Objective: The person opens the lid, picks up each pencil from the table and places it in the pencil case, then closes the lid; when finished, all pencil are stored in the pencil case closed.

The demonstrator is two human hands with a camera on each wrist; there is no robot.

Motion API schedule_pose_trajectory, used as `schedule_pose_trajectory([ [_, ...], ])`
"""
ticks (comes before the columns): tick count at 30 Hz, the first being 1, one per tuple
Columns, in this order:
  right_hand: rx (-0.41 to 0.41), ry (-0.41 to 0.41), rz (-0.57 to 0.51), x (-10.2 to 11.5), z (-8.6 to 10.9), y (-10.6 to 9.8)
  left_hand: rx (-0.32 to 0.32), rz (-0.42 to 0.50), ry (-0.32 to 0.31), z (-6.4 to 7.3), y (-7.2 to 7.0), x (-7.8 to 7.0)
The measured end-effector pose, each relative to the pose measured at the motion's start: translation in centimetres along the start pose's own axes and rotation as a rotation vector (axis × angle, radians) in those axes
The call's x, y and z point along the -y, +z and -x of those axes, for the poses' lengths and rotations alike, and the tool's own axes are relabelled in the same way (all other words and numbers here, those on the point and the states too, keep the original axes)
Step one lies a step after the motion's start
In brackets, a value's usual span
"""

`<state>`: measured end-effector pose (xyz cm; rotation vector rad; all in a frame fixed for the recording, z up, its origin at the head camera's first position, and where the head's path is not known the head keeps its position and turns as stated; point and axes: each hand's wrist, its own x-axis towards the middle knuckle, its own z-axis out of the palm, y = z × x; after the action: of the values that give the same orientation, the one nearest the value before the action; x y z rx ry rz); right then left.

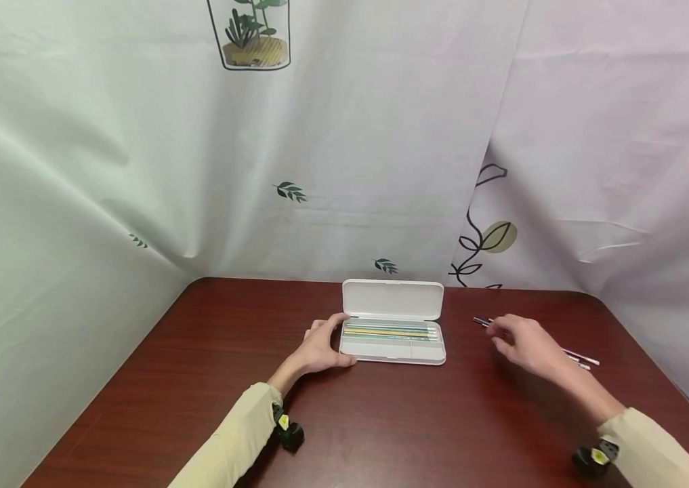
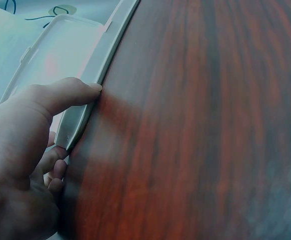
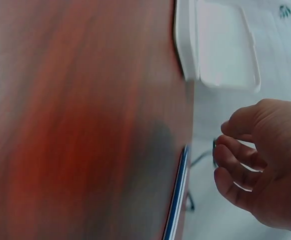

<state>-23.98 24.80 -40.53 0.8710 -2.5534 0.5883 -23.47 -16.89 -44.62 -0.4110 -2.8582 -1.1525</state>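
A white pencil case (image 1: 374,351) lies on the table with its lid (image 1: 393,299) raised at the back. Several pencils (image 1: 389,332), green and yellow among them, lie lengthwise in its rear compartment. My left hand (image 1: 318,348) grips the case's left end, thumb on the front edge and fingers round the side and back corner; the left wrist view shows the thumb (image 2: 83,93) on the rim. To the right, several loose pencils (image 1: 582,356) lie on the table. Over them hovers my right hand (image 1: 530,347), fingers loosely bent, with nothing held in the right wrist view.
The dark red wooden table (image 1: 393,420) has rounded far corners. A pale patterned cloth (image 1: 368,135) hangs behind it and along its sides. Each wrist carries a small black camera, such as the left one (image 1: 288,430).
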Motion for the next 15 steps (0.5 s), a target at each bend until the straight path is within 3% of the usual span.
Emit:
schedule_pose_trajectory([
  [8, -0.044, 0.082, 0.114, -3.2, 5.0, -1.8, -0.005, -0.015, 0.012, 0.0, 0.0, 0.1],
  [15, -0.049, 0.167, 0.163, -4.9, 7.4, -2.4, 0.005, -0.014, 0.023, 0.0, 0.0, 0.0],
])
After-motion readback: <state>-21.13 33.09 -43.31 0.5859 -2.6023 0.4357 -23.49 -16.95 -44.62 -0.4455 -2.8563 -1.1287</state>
